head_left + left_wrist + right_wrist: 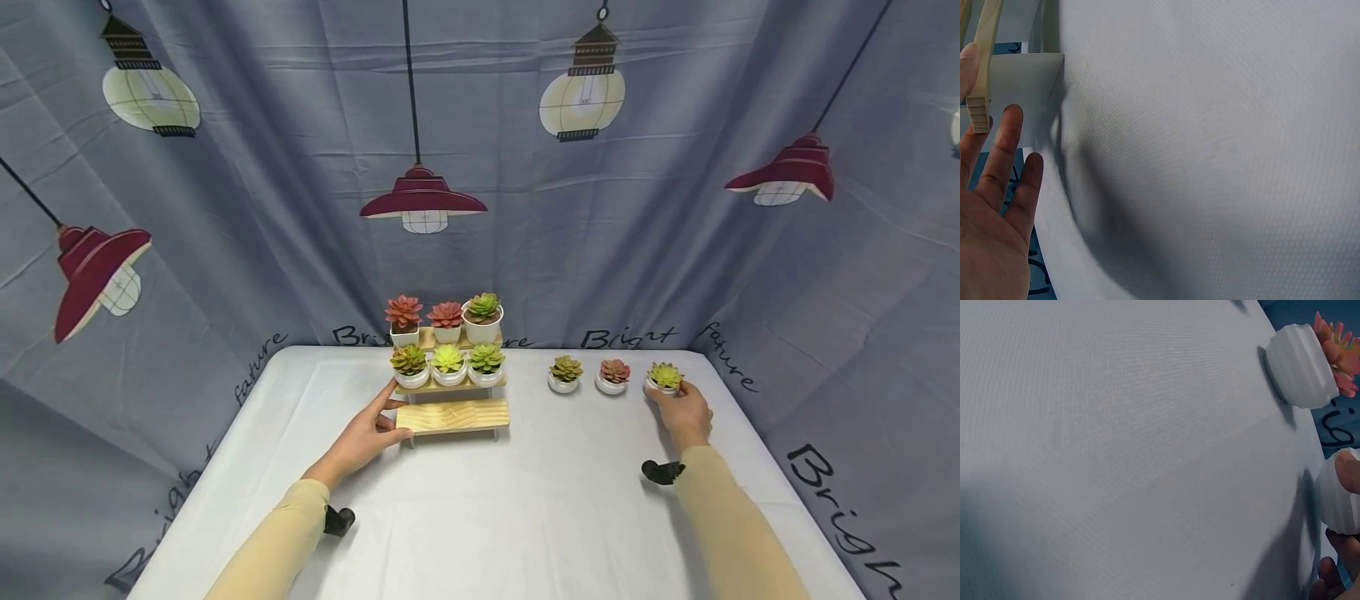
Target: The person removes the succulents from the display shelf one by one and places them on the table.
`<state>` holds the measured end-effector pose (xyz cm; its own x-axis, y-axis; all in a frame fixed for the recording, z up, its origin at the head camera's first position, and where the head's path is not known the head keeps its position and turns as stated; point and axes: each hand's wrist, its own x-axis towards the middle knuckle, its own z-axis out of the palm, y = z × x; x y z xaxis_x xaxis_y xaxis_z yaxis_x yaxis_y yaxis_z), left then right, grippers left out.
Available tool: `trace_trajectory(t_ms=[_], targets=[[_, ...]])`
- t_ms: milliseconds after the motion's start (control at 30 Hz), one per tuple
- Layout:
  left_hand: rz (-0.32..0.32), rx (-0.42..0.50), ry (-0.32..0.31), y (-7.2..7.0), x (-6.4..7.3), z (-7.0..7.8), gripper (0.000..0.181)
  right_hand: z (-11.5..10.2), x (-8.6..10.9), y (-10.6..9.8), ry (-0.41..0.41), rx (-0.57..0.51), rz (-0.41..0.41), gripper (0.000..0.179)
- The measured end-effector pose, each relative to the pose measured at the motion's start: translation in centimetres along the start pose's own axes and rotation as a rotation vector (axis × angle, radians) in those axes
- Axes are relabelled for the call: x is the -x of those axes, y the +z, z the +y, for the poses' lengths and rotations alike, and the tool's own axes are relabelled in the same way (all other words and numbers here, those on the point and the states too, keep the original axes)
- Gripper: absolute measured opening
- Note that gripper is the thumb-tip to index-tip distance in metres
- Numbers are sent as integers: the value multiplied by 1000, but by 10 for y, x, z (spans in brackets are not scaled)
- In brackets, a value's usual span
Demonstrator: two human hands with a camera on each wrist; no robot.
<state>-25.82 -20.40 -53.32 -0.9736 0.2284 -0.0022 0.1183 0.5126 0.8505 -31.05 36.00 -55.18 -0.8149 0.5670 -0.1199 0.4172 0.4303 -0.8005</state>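
Observation:
A wooden tiered stand (452, 416) is at the center of the table, its bottom step bare. My left hand (365, 435) pinches the left end of that step; in the left wrist view the thumb lies against the board (984, 69) and the other fingers spread beside it. At the right, my right hand (684, 414) grips the white pot of a yellow-green succulent (665, 375) between thumb and fingers. The right wrist view shows this pot (1335, 500) at its edge, just over or on the cloth; which, I cannot tell.
Two potted succulents, one olive-green (566, 369) and one red (614, 372), stand in a row left of my right hand. Several potted succulents (448, 358) fill the stand's two upper steps. A white cloth covers the table (480, 517); a grey-blue curtain (487, 275) hangs behind.

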Motion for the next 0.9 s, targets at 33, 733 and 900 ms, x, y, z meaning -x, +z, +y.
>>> trace_trajectory(t_ms=[33,733,900], targets=[[0,-2,-2,0,0,0,104,0,0,1,4,4,2,86],[0,11,1,1,-1,-3,104,2,-5,10,11,39,35,86],[1,18,-1,1,-2,-2,104,3,-8,11,26,44,30,87]])
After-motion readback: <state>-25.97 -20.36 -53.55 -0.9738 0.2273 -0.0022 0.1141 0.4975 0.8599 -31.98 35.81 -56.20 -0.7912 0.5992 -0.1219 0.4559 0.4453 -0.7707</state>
